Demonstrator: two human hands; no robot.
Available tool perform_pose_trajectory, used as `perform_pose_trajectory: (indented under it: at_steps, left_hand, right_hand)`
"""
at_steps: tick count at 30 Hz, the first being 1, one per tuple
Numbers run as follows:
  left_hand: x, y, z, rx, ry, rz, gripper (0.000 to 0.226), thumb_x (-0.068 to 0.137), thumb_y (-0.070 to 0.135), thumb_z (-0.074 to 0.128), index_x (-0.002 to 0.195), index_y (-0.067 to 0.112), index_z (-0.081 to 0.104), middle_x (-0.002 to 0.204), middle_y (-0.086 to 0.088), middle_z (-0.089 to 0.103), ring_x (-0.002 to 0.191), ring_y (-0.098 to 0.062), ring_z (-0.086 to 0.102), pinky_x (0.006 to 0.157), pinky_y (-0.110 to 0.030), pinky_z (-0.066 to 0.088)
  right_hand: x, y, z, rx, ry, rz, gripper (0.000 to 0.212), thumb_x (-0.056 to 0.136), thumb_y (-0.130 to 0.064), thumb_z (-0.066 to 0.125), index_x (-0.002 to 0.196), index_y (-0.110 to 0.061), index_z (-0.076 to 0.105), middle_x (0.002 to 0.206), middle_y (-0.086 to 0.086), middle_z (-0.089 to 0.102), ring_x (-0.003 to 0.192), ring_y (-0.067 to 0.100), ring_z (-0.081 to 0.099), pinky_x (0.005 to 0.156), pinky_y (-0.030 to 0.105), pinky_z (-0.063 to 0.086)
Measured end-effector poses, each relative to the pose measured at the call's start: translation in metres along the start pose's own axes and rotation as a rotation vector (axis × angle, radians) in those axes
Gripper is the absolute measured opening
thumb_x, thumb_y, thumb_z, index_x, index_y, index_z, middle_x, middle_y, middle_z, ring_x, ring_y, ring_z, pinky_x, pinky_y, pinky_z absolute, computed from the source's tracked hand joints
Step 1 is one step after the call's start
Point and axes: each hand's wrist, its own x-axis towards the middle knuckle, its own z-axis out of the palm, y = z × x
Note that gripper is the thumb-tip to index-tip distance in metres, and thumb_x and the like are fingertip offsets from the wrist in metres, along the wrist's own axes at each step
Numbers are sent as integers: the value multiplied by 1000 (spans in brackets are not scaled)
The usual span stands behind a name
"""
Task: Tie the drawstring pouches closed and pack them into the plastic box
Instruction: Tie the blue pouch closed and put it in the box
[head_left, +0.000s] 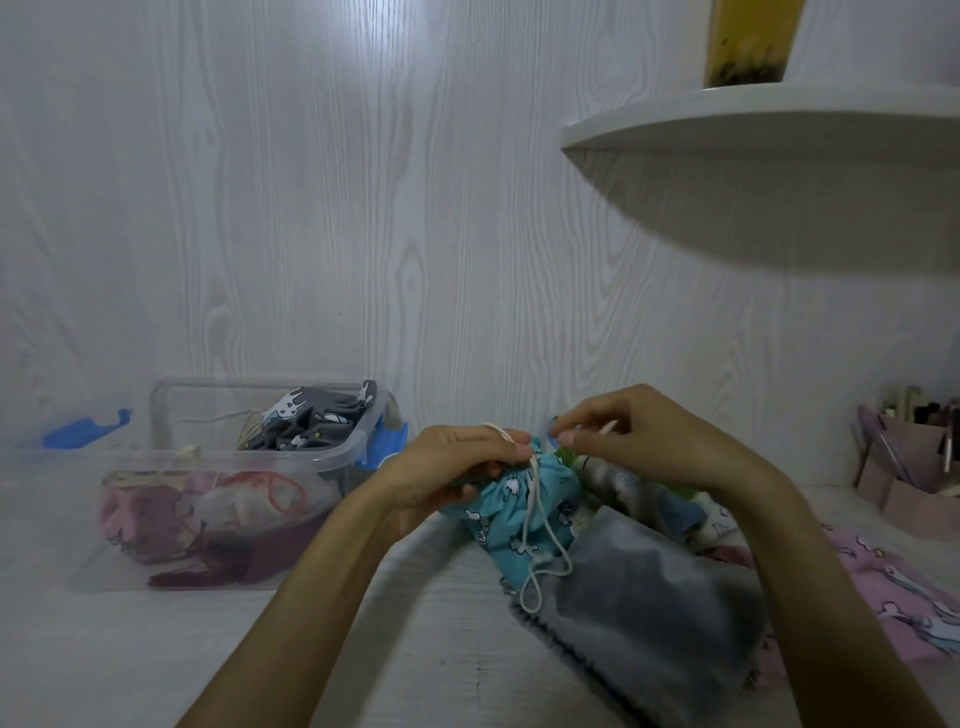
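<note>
A teal cartoon-print pouch (511, 512) with its mouth gathered lies on the desk (363, 649), against a grey pouch (644, 618), its white drawstring (535, 540) dangling in loops. The left hand (457, 462) grips the bunched neck, cord over its fingers; the right hand (639, 431) pinches a cord end. The clear plastic box (218, 467) holding pouches sits left.

One plastic box (332, 457); one teal pouch (511, 512); one grey pouch (654, 603); two hands; one shelf (779, 130).
</note>
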Motion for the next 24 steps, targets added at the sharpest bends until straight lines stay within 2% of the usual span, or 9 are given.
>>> perform_pose_trajectory:
  at_steps: [3,6,7,10,13,16,19,21,24]
  left_hand:
    - [1,0,1,10,32,25,17,70,23,77,88,22,78,76,-1,66,69,-7,56,56,-17,40]
    - [1,0,1,45,71,64,12,69,19,79,80,24,78,88,-4,74,88,-14,65,80,-27,49]
    - [0,1,2,59,88,90,11,69,17,80,78,23,78,86,-2,75,88,-13,67,81,-27,51]
    - [-2,5,6,134,185,215,12,67,9,82,74,18,76,73,3,75,75,-7,70,67,-13,53]
    - [-3,5,6,252,314,348,14,65,9,82,73,18,75,62,6,72,63,-1,67,59,-12,51]
    - [-2,0,10,466,442,456,13,64,22,81,75,25,76,62,11,70,58,2,62,56,-17,51]
    - [-2,-5,12,605,493,514,13,69,32,77,82,31,76,66,13,70,64,-4,63,63,-30,57]
    - [1,-9,12,641,478,542,12,75,36,74,87,33,76,70,12,71,66,-3,64,66,-34,57]
    - [2,-12,11,661,481,583,9,79,38,69,86,32,74,73,15,70,69,-2,62,67,-33,55]
  right_hand:
    - [6,2,18,79,-114,-76,19,87,-26,64,94,-43,66,87,-10,68,73,-2,58,70,14,47]
    - [12,7,29,129,-79,-61,16,84,-27,67,91,-41,69,91,-1,71,77,14,60,78,29,51]
    - [13,8,30,142,-52,-49,14,83,-26,68,87,-39,70,86,-1,71,72,12,58,74,30,50]
    - [11,10,27,164,-54,-32,9,80,-26,72,79,-35,73,66,-13,64,63,2,50,66,24,43]
    - [11,7,26,163,-72,-29,3,78,-31,73,81,-32,75,73,-9,67,70,6,54,72,26,46]
    - [13,5,27,155,-54,-29,2,80,-28,73,80,-28,75,57,-16,62,58,-2,52,64,21,43]
    - [13,7,28,131,-29,-29,3,81,-25,72,81,-24,74,45,-22,55,45,-8,47,58,16,36]
    - [14,10,28,126,-7,-20,4,81,-24,71,82,-24,75,48,-23,58,49,-8,51,61,18,41]
    - [16,14,28,187,-1,30,10,85,-26,66,83,-24,76,71,-13,70,71,1,63,73,24,52]
